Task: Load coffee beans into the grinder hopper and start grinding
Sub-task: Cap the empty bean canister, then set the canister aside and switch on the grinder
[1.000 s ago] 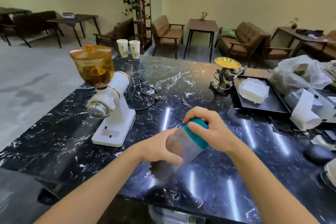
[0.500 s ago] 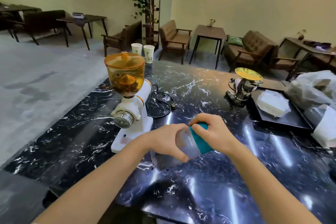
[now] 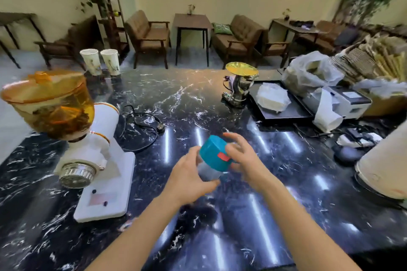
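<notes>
A white coffee grinder [image 3: 97,167] stands at the left of the black marble counter [image 3: 198,103]. Its amber hopper [image 3: 50,105] has its lid on and holds some dark beans. In front of me my left hand [image 3: 187,180] grips the clear body of a jar [image 3: 208,171] with a teal lid [image 3: 214,153]. The jar tilts up and away from me. My right hand [image 3: 244,160] is at the lid's right side, fingers spread and loosely touching it. The jar's contents are hidden by my left hand and blur.
A black power cord [image 3: 141,130] lies right of the grinder. Two paper cups [image 3: 101,61] stand at the far edge. A gold-topped metal stand [image 3: 239,86], a black tray [image 3: 282,108] with packets, bags and a large white cone [image 3: 383,167] crowd the right.
The jar has risen and tilted lid-up. My right hand has loosened from gripping the lid to spread fingers beside it. The camera view swung, putting the grinder further left.
</notes>
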